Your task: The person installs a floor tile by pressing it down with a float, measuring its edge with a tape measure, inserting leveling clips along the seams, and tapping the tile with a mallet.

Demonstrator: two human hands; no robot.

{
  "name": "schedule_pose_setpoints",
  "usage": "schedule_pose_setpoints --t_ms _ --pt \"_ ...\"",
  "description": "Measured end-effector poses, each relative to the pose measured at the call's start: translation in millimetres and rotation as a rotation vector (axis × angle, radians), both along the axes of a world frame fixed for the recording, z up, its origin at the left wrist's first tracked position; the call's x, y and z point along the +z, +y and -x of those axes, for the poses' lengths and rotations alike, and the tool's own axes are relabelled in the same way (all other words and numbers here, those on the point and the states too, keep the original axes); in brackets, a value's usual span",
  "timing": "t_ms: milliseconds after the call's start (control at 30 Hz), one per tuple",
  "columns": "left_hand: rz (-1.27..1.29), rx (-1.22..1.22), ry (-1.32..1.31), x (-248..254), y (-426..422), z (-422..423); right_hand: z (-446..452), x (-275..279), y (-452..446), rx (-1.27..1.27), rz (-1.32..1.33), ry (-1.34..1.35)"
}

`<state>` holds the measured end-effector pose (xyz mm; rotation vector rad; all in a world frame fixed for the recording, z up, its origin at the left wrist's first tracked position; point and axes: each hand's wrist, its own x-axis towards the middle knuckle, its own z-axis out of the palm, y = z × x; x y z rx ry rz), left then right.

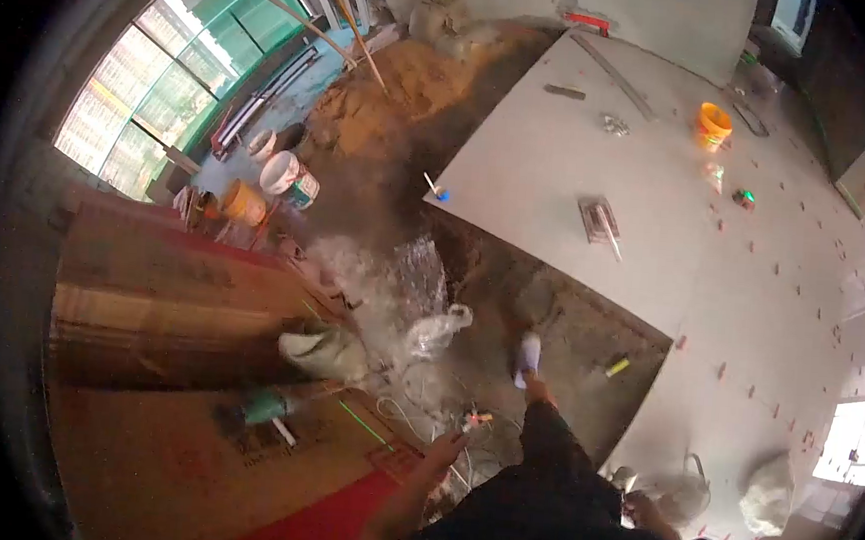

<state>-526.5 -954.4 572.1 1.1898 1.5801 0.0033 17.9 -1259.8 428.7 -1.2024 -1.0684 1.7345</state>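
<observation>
My left hand (pixel 445 450) is low in the centre, in front of the cardboard, with its fingers closed on a small red and white object (pixel 478 418) that is too small to name. Thin white cable (pixel 402 413) lies on the rubble beside it. My right hand (pixel 642 507) is at the lower right, close to a whitish object (pixel 625 478) and a pale bag (pixel 679 498); its fingers are blurred. A green tool (pixel 264 408) with a white part rests on the cardboard (pixel 169 452) to the left.
Large pale tiles (pixel 559 179) with small red clips cover the right side, bearing an orange bucket (pixel 713 126) and a trowel (pixel 599 222). A sand heap (pixel 394 97), white bucket (pixel 288 178) and orange bucket (pixel 244 203) stand at the upper left. Bare rough floor (pixel 579 320) borders the tile edge.
</observation>
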Motion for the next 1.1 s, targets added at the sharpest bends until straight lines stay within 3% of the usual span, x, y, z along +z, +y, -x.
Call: schedule_pose_setpoints --t_ms 33,67,133,267,467,533,567,600,733,767,933,1000,1100 --pt "-0.008 0.149 -0.059 -4 22 6 -8 13 50 0.228 0.255 -0.555" --pt "0.012 0.275 -0.089 -3 47 16 -10 16 113 0.419 0.413 -0.891" --pt "0.067 0.473 -0.099 2 80 38 -15 10 231 0.581 0.392 -1.159" --pt "0.205 0.863 -0.123 25 95 78 -1 18 461 0.651 0.172 -1.388" --pt "0.227 1.099 -0.02 39 122 136 67 84 755 0.566 -0.053 -1.432" --pt "0.226 1.156 0.0 43 140 158 105 100 828 0.653 -0.181 -1.46" --pt "0.226 1.179 0.012 43 152 170 134 124 855 0.816 -0.321 -1.538" --pt "0.229 1.195 0.02 42 165 184 157 128 871 0.819 -0.313 -1.541" --pt "0.26 1.225 0.052 26 248 250 220 102 954 0.562 0.06 -1.162" --pt "0.268 1.211 0.062 20 278 275 219 66 961 1.028 -0.681 -1.472" --pt "0.225 1.124 0.137 0 449 436 331 46 944 0.768 0.158 -1.27" --pt "0.139 1.077 0.197 8 522 517 378 50 935 0.694 0.359 -1.211" --pt "-0.018 1.009 0.295 59 655 633 439 65 930 0.586 0.559 -1.106"
